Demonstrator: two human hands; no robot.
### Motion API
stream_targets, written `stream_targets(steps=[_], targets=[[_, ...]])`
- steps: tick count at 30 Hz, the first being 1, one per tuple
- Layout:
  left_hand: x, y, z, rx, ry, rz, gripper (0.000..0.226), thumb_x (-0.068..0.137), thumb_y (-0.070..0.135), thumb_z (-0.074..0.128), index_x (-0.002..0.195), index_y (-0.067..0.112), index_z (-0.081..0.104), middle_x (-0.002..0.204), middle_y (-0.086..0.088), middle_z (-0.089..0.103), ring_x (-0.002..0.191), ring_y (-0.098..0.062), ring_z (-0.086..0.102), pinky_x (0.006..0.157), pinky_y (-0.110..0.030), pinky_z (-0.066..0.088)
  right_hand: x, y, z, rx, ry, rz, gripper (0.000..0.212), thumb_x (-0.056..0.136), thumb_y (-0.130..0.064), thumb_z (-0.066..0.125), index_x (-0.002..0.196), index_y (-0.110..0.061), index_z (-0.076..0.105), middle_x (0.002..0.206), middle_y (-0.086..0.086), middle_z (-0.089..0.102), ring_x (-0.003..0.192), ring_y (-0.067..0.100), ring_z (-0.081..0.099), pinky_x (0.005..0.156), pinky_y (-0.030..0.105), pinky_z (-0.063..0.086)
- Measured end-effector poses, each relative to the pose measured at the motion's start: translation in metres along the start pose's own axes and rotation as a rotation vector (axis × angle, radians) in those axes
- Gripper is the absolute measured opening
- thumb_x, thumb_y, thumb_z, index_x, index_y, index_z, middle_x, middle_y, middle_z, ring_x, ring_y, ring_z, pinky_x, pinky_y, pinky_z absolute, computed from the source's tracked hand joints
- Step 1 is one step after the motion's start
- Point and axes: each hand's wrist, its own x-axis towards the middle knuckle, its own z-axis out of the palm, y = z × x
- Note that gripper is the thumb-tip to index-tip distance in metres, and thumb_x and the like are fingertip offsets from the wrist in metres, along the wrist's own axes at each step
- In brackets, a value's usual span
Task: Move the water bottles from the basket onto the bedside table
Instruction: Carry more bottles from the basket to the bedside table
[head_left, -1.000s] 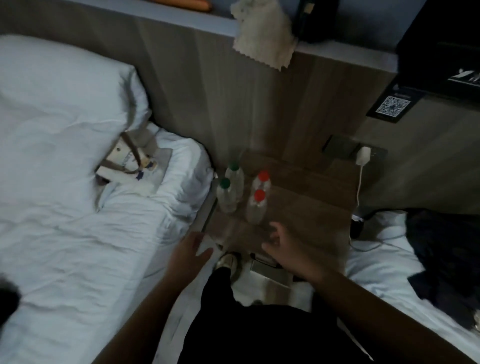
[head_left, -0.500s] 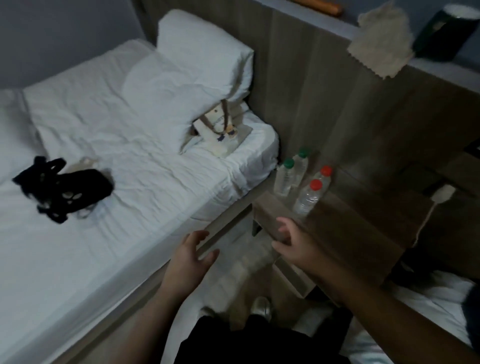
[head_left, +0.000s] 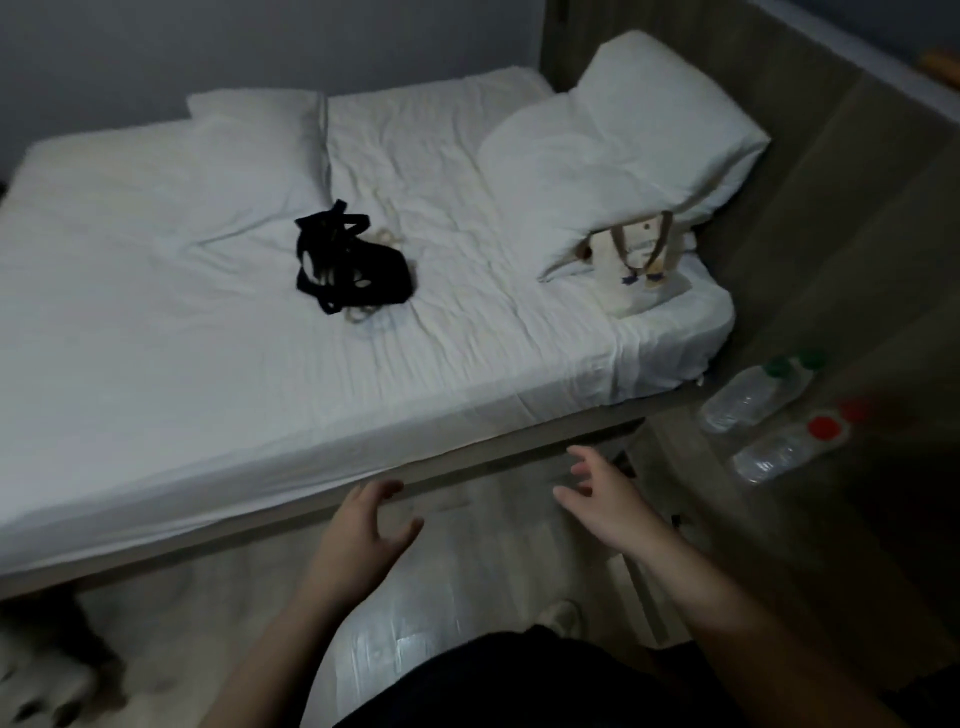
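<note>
We see four water bottles (head_left: 748, 397) on the bedside tabletop (head_left: 831, 545) and no basket in sight, so the task looks finished, with our left hand (head_left: 363, 535) and right hand (head_left: 605, 501) empty, fingers (head_left: 583, 456) apart.

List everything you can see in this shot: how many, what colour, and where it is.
green-capped water bottles: two, clear, on the bedside table, nearest the bed
red-capped water bottles: two, clear, on the table beside the green-capped pair
bedside table: one, dark wood, right of the bed
bed: one, white sheets, left and middle
pillows: two, white, far side of the bed
black strappy item: one, black, mid-bed; unclear what it is
tote bag: one, cream with brown handles, against the right pillow
left hand: one, open, empty, by the bed edge
right hand: one, open, empty, near the table corner
</note>
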Motion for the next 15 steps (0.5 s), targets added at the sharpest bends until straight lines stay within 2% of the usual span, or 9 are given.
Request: stream_targets(steps=[9, 15], targets=[[-0.091, -0.141, -0.1, -0.073, 0.129, -0.148, 0.043, 0.078, 0.029, 0.072, 0.117, 0.015, 0.058, 0.117, 0.0, 0.059, 0.111, -0.015, 0.055, 0.087, -0.026, 0.042, -0.051, -0.089, 0.172, 0.006, -0.051, -0.066, 0.057, 0.087, -0.025, 0.063, 0.138, -0.021, 0.039, 0.131, 0.007, 0.051, 0.111, 0.017, 0.053, 0.089, 0.027, 0.042], [-0.14, -0.204, -0.152, -0.129, 0.261, -0.239, 0.045, 0.078, 0.027, 0.072, 0.119, 0.016, 0.057, 0.118, 0.003, 0.058, 0.109, -0.009, 0.052, 0.089, -0.025, 0.04, -0.07, -0.154, 0.26, -0.09, -0.137, -0.241, 0.056, 0.085, -0.024, 0.066, 0.135, -0.021, 0.043, 0.125, 0.004, 0.053, 0.109, 0.017, 0.055, 0.092, 0.027, 0.043]])
